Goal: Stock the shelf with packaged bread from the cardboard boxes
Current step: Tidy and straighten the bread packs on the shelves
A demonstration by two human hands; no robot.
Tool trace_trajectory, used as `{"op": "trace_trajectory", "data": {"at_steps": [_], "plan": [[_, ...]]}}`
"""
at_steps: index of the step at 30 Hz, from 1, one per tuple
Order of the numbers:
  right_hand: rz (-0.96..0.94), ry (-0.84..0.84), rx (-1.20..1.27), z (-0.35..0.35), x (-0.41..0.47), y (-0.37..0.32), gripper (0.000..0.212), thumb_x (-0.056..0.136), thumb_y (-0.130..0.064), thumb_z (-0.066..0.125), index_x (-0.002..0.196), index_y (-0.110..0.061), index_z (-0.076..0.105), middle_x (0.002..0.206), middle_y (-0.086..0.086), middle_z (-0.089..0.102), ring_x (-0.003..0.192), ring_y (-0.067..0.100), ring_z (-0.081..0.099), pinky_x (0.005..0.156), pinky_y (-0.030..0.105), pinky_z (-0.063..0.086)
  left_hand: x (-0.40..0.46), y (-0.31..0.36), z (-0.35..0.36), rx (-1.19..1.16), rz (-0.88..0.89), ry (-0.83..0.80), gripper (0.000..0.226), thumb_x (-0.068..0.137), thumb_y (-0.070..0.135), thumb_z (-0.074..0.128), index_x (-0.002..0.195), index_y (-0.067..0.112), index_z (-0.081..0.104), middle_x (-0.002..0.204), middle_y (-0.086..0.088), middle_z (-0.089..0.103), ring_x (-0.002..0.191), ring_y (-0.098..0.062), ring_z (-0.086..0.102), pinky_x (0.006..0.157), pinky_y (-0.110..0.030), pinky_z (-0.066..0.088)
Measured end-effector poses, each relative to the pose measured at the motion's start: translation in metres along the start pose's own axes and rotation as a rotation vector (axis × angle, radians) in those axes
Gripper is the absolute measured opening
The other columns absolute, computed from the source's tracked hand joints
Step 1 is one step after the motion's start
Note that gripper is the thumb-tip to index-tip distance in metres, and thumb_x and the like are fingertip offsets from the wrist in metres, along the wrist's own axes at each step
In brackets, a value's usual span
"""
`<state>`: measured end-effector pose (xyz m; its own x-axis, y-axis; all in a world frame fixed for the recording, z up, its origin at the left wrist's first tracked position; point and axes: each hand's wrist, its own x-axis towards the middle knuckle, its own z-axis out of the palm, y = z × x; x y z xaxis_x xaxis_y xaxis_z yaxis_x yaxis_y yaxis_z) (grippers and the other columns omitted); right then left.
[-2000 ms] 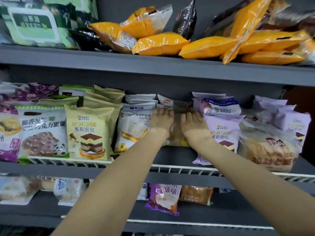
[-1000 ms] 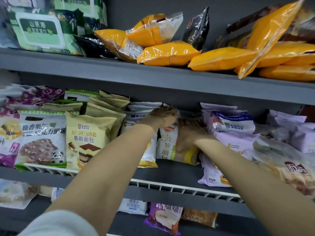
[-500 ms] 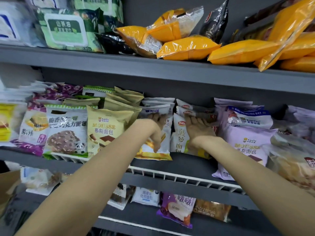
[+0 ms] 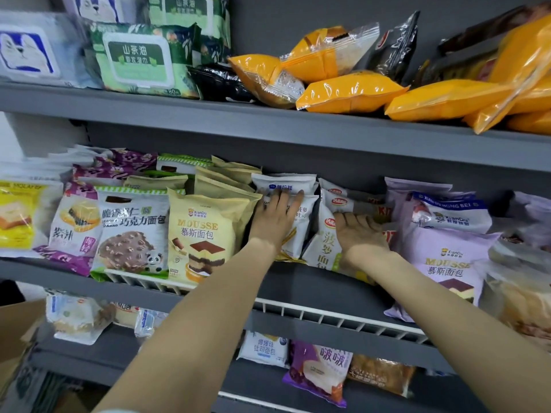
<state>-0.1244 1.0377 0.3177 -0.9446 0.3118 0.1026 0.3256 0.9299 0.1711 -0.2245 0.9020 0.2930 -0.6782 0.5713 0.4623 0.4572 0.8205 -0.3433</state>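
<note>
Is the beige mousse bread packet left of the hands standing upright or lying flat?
Upright. The beige mousse bread packet stands on its bottom edge behind the white wire shelf rail, its printed face towards the camera.

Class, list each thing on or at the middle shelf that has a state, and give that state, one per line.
Left hand: open, flat on the white packet.
Right hand: open, pressing the pineapple bread packet.
White packet: upright.
Yellow mousse packet: upright, at the rail.
Purple mousse packet: leaning.

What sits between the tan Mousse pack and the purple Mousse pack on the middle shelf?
Head view: two rows of white bread packs, the left hand and right hand flat on them.
</note>
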Motion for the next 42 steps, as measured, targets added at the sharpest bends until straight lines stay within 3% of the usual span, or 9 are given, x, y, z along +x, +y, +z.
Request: {"op": "trace_trajectory", "data": {"at_steps": [5, 12, 17, 20, 24, 28, 31, 38, 42], "plan": [[-0.077, 0.009, 0.314, -0.015, 0.007, 0.006, 0.115, 0.071, -0.052, 0.073, 0.151, -0.019, -0.003, 0.157, 0.006, 0.002, 0.146, 0.028, 0.004, 0.119, 0.04, 0.012, 0.0, 0.003, -0.001, -0.103, 0.017, -0.131, 0.086, 0.094, 0.025, 0.051, 0.149, 0.019, -0.015, 0.157, -0.02, -0.001, 0.147, -0.031, 0.001, 0.116, -0.046, 0.015], [-0.251, -0.125, 0.245, -0.043, 0.071, -0.015, 0.135, 0.061, -0.053, 0.081, 0.149, -0.025, -0.017, 0.158, 0.003, -0.019, 0.147, 0.022, -0.013, 0.12, 0.042, 0.008, 0.002, -0.003, -0.003, -0.145, -0.071, -0.258, 0.11, 0.086, 0.034, 0.061, 0.143, 0.004, -0.027, 0.155, -0.02, -0.019, 0.144, -0.035, -0.018, 0.116, -0.039, -0.011], [-0.164, -0.217, 0.665, -0.042, 0.115, -0.023, 0.132, 0.059, -0.049, 0.082, 0.152, -0.014, -0.004, 0.156, 0.006, 0.019, 0.142, 0.026, 0.024, 0.113, 0.036, 0.031, 0.007, -0.002, -0.008, -0.209, -0.109, -0.279, 0.095, 0.093, 0.034, 0.051, 0.145, 0.006, -0.024, 0.152, -0.026, -0.021, 0.142, -0.039, -0.019, 0.116, -0.042, -0.01], [-0.145, -0.212, 0.811, -0.034, 0.125, -0.029, 0.121, 0.07, -0.037, 0.077, 0.15, -0.013, -0.01, 0.158, 0.011, 0.015, 0.144, 0.028, 0.019, 0.114, 0.037, 0.03, 0.01, -0.003, -0.007, -0.181, -0.124, -0.273, 0.098, 0.092, 0.031, 0.054, 0.145, 0.007, -0.025, 0.153, -0.026, -0.021, 0.143, -0.039, -0.019, 0.116, -0.042, -0.01], [-0.197, -0.13, 0.886, -0.028, 0.125, -0.026, 0.099, 0.071, -0.021, 0.078, 0.149, -0.012, 0.018, 0.144, 0.003, 0.04, 0.131, 0.019, 0.04, 0.107, 0.031, 0.039, 0.009, 0.001, -0.006, -0.141, -0.136, -0.267, 0.105, 0.088, 0.032, 0.06, 0.144, 0.005, -0.025, 0.154, -0.026, -0.017, 0.143, -0.039, -0.016, 0.117, -0.041, -0.009], [-0.231, -0.047, 0.765, -0.028, 0.111, -0.022, 0.094, 0.074, -0.029, 0.078, 0.148, -0.012, 0.022, 0.145, 0.004, 0.04, 0.132, 0.021, 0.04, 0.098, 0.025, 0.038, 0.009, 0.003, -0.01, -0.123, -0.141, -0.318, 0.117, 0.081, 0.032, 0.068, 0.143, 0.005, -0.027, 0.154, -0.026, -0.018, 0.143, -0.039, -0.016, 0.116, -0.042, -0.009], [-0.249, -0.03, 0.669, -0.029, 0.087, -0.013, 0.111, 0.071, -0.042, 0.078, 0.152, -0.017, 0.007, 0.153, 0.009, 0.03, 0.141, 0.023, 0.027, 0.111, 0.032, 0.032, 0.009, 0.004, -0.016, -0.104, -0.119, -0.323, 0.119, 0.079, 0.034, 0.07, 0.144, 0.003, -0.026, 0.155, -0.023, -0.018, 0.143, -0.037, -0.019, 0.116, -0.042, -0.01], [-0.233, -0.029, 0.364, -0.021, 0.039, -0.003, 0.112, 0.074, -0.028, 0.077, 0.152, -0.023, -0.003, 0.156, 0.011, 0.015, 0.143, 0.03, 0.019, 0.109, 0.041, 0.031, 0.008, -0.002, -0.03, -0.301, -0.089, -0.295, 0.083, 0.091, 0.018, 0.053, 0.149, 0.002, -0.005, 0.158, -0.014, 0.0, 0.147, -0.027, 0.001, 0.12, -0.039, 0.01], [-0.323, 0.246, 0.388, -0.028, 0.023, -0.026, 0.086, 0.082, -0.026, 0.068, 0.15, -0.018, 0.014, 0.156, 0.006, 0.011, 0.143, 0.028, 0.014, 0.115, 0.04, 0.024, -0.015, -0.019, -0.055, -0.348, 0.08, 0.099, 0.053, 0.081, 0.013, 0.047, 0.134, 0.005, 0.045, 0.14, -0.015, 0.044, 0.129, -0.029, 0.043, 0.101, -0.035, 0.04]]}}
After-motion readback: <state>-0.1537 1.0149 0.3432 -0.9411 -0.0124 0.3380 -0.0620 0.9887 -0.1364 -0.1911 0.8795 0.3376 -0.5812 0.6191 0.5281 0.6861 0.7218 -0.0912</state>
